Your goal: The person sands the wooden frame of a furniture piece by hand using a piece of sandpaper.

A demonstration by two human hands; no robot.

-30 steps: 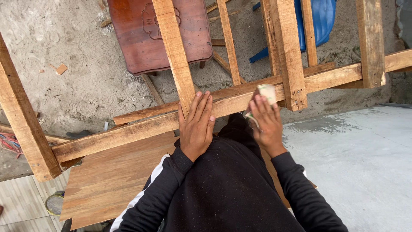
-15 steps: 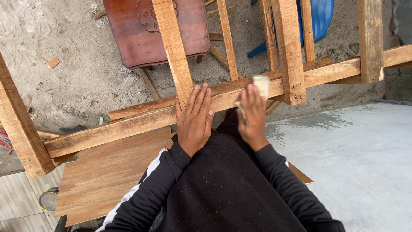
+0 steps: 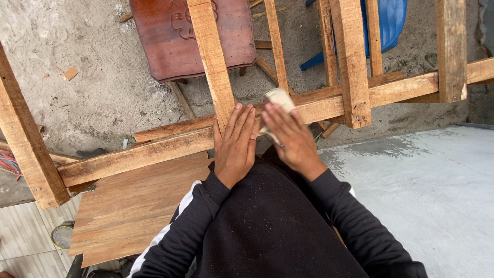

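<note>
Head view: the left hand (image 3: 235, 144) lies flat, fingers together and straight, pressed on the long wooden rail (image 3: 154, 149) of a bare timber frame, right where an upright post (image 3: 212, 56) meets it. The right hand (image 3: 292, 139), just beside it at 3 o'clock, is closed on a folded piece of sandpaper (image 3: 278, 99), its pale end sticking out past the fingertips and touching the rail. Beyond the frame at 12 o'clock stands a dark red carved wooden table (image 3: 195, 36) on the sandy ground; a blue plastic chair (image 3: 391, 23) shows at 1 o'clock. A flat plywood board (image 3: 128, 211) lies below the rail at 8 o'clock. Sanding here seems to go best with even strokes along the grain, the flat hand steadying the frame.
</note>
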